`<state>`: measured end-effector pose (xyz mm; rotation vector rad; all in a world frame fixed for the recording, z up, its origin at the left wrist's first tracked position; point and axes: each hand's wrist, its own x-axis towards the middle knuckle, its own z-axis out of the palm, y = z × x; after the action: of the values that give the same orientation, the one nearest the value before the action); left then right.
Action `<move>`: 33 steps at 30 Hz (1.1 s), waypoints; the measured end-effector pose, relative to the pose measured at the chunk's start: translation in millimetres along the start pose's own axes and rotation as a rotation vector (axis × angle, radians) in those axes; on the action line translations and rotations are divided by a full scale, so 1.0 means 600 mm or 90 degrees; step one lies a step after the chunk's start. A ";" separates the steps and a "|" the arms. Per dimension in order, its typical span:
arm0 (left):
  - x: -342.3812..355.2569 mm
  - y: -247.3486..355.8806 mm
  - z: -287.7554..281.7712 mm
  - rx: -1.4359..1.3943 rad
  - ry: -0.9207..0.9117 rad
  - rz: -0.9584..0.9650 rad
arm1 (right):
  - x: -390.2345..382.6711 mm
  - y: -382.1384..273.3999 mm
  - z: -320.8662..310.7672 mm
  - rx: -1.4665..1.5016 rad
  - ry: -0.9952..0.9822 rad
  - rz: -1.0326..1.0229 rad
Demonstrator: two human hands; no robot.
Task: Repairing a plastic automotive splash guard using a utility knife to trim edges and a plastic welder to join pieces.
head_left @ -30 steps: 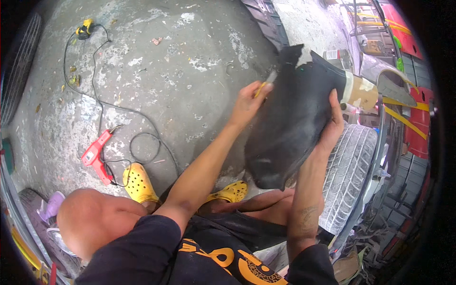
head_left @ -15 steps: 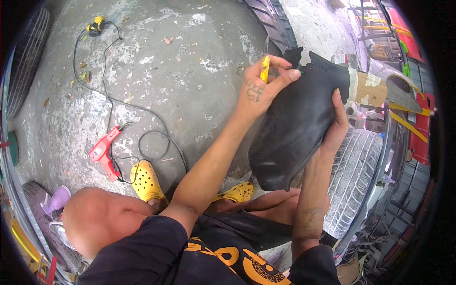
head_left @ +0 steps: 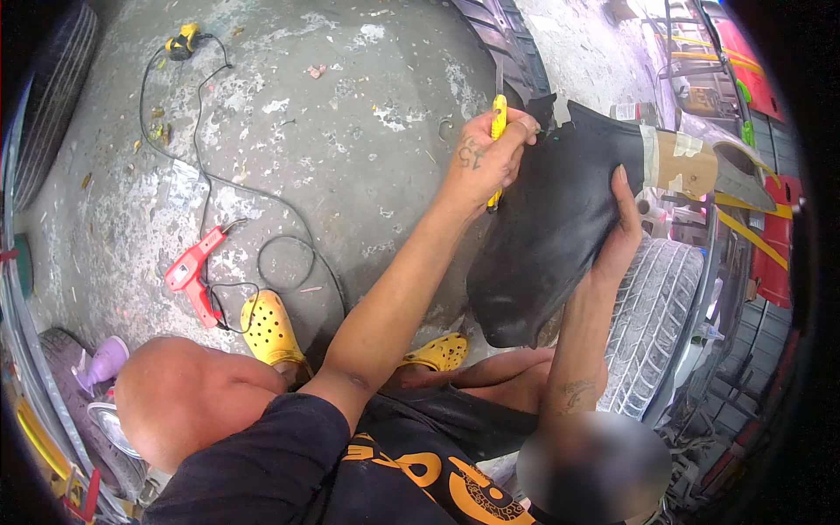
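Note:
My left hand (head_left: 490,162) is closed round a yellow utility knife (head_left: 499,118), its long blade pointing away from me. The pinched thumb and fingertips sit at the ragged edge of a curved black panel (head_left: 560,210), beside a small torn notch. Whether they grip a scrap there is too small to tell. My right hand (head_left: 618,232) supports the panel along its right side, thumb on top and the other fingers hidden beneath. Brown cardboard (head_left: 687,164), fixed with pale tape, extends from the panel's right end.
A red heat gun (head_left: 196,276) lies on the worn concrete floor, its dark cord looping away to a yellow-black plug (head_left: 183,42). A tyre (head_left: 652,324) stands at my right, near metal racks. Another dark ribbed part (head_left: 503,39) lies beyond my hands.
My left hand has turned and its thumb has drawn back off the panel's surface. The knife now stands more lengthwise, with more handle showing. The panel has shifted slightly; my right hand keeps its hold.

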<state>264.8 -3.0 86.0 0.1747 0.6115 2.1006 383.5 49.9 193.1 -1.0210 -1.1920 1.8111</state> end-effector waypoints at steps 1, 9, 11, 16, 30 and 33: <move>0.000 -0.001 -0.002 -0.027 -0.022 -0.015 | -0.002 -0.001 0.000 0.000 -0.001 0.001; -0.009 -0.012 -0.021 -0.114 -0.077 -0.048 | -0.007 -0.015 -0.026 0.056 -0.263 0.041; -0.008 -0.020 -0.028 -0.097 -0.067 -0.076 | -0.003 0.002 -0.013 0.012 -0.070 -0.018; -0.015 -0.021 -0.062 -0.099 -0.068 -0.066 | 0.013 0.081 -0.043 -0.434 -0.128 -0.111; -0.027 -0.017 -0.023 0.048 -0.034 -0.053 | 0.044 0.053 0.035 -0.213 0.336 0.097; -0.026 -0.024 -0.019 0.032 -0.041 -0.052 | 0.028 0.068 0.019 -0.207 0.266 0.019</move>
<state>280.6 -12.9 70.5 0.2403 0.6235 1.9949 360.5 48.2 154.0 -1.5208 -1.2280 1.3537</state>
